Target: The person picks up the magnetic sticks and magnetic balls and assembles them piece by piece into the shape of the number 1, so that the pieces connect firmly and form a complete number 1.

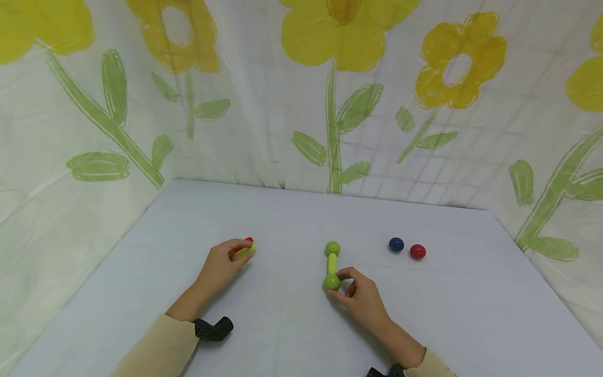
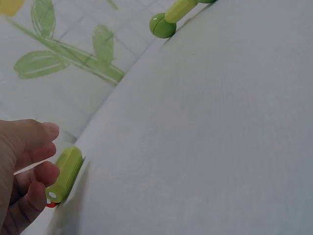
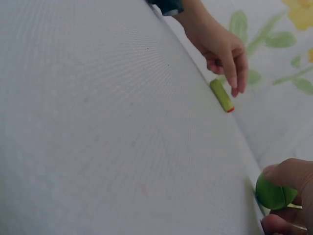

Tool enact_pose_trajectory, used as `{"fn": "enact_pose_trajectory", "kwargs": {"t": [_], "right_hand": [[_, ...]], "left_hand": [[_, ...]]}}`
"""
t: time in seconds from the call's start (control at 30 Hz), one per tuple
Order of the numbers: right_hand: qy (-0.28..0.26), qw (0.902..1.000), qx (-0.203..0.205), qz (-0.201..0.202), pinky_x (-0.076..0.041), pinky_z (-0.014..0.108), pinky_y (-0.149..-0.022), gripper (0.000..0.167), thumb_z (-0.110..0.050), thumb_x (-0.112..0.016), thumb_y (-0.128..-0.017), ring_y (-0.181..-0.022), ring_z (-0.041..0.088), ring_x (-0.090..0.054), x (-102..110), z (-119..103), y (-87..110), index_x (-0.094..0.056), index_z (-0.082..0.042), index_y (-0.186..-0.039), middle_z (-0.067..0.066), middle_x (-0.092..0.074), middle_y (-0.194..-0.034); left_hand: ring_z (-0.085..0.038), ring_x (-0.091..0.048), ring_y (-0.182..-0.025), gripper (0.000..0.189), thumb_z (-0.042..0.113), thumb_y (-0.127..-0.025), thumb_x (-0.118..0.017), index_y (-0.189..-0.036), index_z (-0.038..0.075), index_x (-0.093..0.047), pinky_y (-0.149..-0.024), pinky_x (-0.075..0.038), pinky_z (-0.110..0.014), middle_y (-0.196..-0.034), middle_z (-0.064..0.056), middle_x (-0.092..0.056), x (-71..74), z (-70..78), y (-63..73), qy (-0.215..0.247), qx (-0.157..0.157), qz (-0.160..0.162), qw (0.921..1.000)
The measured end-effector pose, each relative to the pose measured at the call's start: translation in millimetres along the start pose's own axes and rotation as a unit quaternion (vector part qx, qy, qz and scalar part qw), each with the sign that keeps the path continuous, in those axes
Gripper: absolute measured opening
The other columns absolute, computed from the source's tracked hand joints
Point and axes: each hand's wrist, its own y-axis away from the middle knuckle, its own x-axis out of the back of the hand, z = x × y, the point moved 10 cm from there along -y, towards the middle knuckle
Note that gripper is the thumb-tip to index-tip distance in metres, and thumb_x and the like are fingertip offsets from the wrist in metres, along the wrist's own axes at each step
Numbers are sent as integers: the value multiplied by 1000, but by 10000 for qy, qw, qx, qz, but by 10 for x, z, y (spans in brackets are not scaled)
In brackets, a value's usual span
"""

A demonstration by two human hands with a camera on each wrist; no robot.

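Note:
A dumbbell-shaped toy (image 1: 332,263), made of a light green rod with a green ball at each end, lies in the middle of the table. My right hand (image 1: 364,305) pinches its nearer ball (image 3: 268,192) between thumb and fingers. Further left, my left hand (image 1: 221,268) hovers over a light green rod (image 2: 67,172) with its thumb and fingers apart. That rod lies on the table, and something red (image 1: 249,240) shows right beside it, partly hidden by the fingers.
To the right of the toy, a dark blue ball (image 1: 396,244) and a red ball (image 1: 417,252) lie close together. The white table (image 1: 292,330) ends at the back against a hanging cloth (image 1: 264,131) with painted yellow flowers.

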Motion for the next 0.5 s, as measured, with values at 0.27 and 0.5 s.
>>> {"fn": "enact_pose_trajectory", "kwargs": {"t": [0.27,0.5], "right_hand": [[-20,10000,11,-6,-38,21,-46,31,-6,-83,-76,-53,4,-44,-2,-12,4,-65,-10,-101,1,-67,-98],[20,10000,-73,-39,-38,21,-47,31,-7,-82,-77,-54,5,-44,-8,5,3,-65,-11,-102,1,-67,-98]], "left_hand": [[-12,-43,-55,26,7,-85,-74,-110,3,-69,-48,-35,-22,-67,0,-52,98,-71,10,-350,-192,123,9991],[-14,-46,-60,27,3,-83,-75,-109,1,-69,-51,-37,-24,-76,-3,-55,93,-30,17,-847,-379,208,9955]]}}
